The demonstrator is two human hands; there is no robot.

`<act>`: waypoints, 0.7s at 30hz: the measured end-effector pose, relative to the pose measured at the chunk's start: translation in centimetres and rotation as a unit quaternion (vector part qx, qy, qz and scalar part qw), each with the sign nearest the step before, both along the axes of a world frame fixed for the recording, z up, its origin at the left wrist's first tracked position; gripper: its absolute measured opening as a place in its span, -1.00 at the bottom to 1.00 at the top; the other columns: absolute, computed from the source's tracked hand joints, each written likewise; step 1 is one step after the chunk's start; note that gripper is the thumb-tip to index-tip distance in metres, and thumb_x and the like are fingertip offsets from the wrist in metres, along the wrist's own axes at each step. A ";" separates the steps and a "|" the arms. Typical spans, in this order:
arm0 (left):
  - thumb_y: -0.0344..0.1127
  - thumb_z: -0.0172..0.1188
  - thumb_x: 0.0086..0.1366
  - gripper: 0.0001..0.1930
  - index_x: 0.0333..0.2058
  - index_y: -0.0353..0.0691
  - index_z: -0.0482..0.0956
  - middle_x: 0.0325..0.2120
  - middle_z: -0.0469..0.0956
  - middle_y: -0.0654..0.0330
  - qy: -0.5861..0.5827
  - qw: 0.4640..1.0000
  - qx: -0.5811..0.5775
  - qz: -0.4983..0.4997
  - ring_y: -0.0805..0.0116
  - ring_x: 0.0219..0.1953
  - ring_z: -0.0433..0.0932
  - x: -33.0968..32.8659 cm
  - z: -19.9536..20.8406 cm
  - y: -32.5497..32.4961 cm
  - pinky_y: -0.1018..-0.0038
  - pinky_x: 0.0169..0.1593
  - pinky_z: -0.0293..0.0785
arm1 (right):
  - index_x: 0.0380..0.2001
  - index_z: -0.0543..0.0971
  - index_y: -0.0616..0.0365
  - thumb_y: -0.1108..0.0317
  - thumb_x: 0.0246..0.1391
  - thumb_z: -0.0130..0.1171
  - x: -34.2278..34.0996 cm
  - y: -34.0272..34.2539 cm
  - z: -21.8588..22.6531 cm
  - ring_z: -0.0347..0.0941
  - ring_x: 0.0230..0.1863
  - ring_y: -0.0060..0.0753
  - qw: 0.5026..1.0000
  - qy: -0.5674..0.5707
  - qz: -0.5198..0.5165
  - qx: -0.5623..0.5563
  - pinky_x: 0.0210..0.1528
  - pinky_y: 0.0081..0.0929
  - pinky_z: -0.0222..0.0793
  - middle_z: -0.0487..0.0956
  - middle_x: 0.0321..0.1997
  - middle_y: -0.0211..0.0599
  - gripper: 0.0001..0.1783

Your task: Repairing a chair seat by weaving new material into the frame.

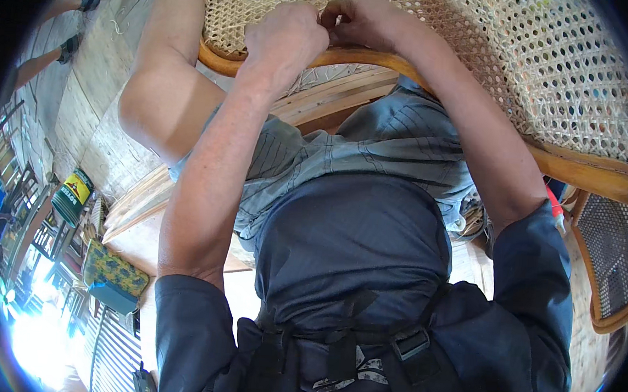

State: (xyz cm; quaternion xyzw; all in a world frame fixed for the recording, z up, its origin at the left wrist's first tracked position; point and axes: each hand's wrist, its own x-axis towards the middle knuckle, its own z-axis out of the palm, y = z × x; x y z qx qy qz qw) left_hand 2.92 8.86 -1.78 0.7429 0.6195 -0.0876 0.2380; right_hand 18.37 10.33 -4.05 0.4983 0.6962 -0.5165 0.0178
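Woven cane webbing [471,34] fills a curved wooden chair frame [585,171] that lies across the top of the view, over my lap. Near the frame's front edge, my left hand [287,38] is closed, its fingertips pressed together at the webbing. Close against it, my right hand [362,21] is also closed, thumb and fingers pinched. Whatever thin thing may be between the fingers of either hand is too small and too hidden to make out. Both wrists pass over the wooden rim.
Wooden slats [340,98] lie beneath the frame. To the left stand a green and yellow can [72,196] and a patterned cushion [117,272]. Another cane-panelled frame [606,254] is at the right. Another person's feet [78,20] show at the upper left.
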 end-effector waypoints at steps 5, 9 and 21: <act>-0.27 0.02 0.01 -0.66 -0.25 -0.22 0.60 -0.25 0.56 -0.08 -0.020 0.990 -0.136 0.020 -0.03 -0.15 0.53 -0.5 -0.4 1.8 0.13 -0.10 0.42 | -0.20 0.52 0.04 0.34 0.02 0.07 -0.2 -3.0 -2.1 0.48 -0.25 -0.05 0.949 0.023 -0.015 0.314 -0.21 -0.27 0.40 0.53 -0.32 -0.23 -0.77; -0.21 0.05 0.00 -0.74 -0.47 -0.30 0.57 -0.52 0.54 -0.12 -0.060 0.995 -0.073 0.041 -0.03 -0.39 0.54 -0.5 -1.1 1.6 0.21 -0.25 0.43 | -0.31 0.54 -0.08 0.24 0.01 0.07 -0.4 -4.2 -2.7 0.47 -0.24 -0.11 0.929 0.013 -0.093 0.358 -0.27 -0.20 0.41 0.51 -0.32 -0.29 -0.84; -0.17 0.02 0.07 -0.72 -0.39 -0.22 0.59 -0.45 0.56 -0.07 0.058 0.996 0.073 0.000 -0.01 -0.30 0.55 1.5 0.2 0.1 0.19 -0.21 0.45 | -0.38 0.47 0.03 0.29 0.01 0.06 -0.9 -5.3 -2.7 0.47 -0.27 -0.09 0.923 -0.027 -0.115 0.367 -0.31 -0.22 0.40 0.46 -0.36 -0.26 -0.89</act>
